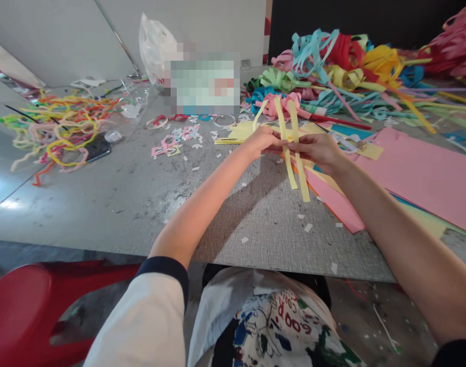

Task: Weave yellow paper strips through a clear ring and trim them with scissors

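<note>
My left hand (266, 141) and my right hand (317, 149) meet over the middle of the table, each with its fingers pinched on yellow paper strips (302, 178). Two of the strips hang down side by side toward me and also stick up above my fingers. Another pale strip (259, 116) curves up by the left hand. Behind the left hand lies a stack of yellow paper (235, 133). Below the right hand, pink and orange paper (334, 199) lies on the table. My fingers partly hide where the strips cross.
Looped coloured paper strips (317, 76) are heaped at the back right, with large pink sheets (424, 173) in front. Tangled pipe cleaners (60, 127) and a dark phone (98, 149) lie left. Paper scraps (167, 145) dot the grey table (141, 204). A red stool (22, 300) stands front left.
</note>
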Tool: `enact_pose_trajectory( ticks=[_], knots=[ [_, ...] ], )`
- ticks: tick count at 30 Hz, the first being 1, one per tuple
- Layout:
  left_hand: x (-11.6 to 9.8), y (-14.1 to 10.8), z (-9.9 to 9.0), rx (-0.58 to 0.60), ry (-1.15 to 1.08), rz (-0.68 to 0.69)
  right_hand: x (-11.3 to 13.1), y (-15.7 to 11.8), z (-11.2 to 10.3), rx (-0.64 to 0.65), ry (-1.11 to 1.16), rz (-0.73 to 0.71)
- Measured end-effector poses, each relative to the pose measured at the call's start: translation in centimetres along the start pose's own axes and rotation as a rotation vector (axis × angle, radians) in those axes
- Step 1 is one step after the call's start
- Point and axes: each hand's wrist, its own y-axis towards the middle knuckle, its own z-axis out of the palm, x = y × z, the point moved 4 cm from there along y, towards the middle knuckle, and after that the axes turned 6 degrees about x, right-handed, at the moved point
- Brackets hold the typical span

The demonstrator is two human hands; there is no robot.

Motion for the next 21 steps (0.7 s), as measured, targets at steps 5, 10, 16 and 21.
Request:
enact_pose_trajectory(
  ticks=[5,10,16,21],
  knots=[
    [0.05,-0.07,0.03,0.066,0.02,0.038,-0.23,0.25,0.07,0.045,-0.032,-0.002],
    [0.15,-0.07,-0.02,0.065,0.036,0.02,-0.27,0.53,-0.17,0.061,-0.052,-0.011],
    [-0.32,-0.55,0.07,0.079,0.042,0.038,-0.32,0.59,-0.62,0.068,-0.084,0.036],
    [-0.68,-0.8,0.17,0.081,0.082,0.026,-0.25,0.57,-0.49,0.089,-0.101,0.018]
  ],
)
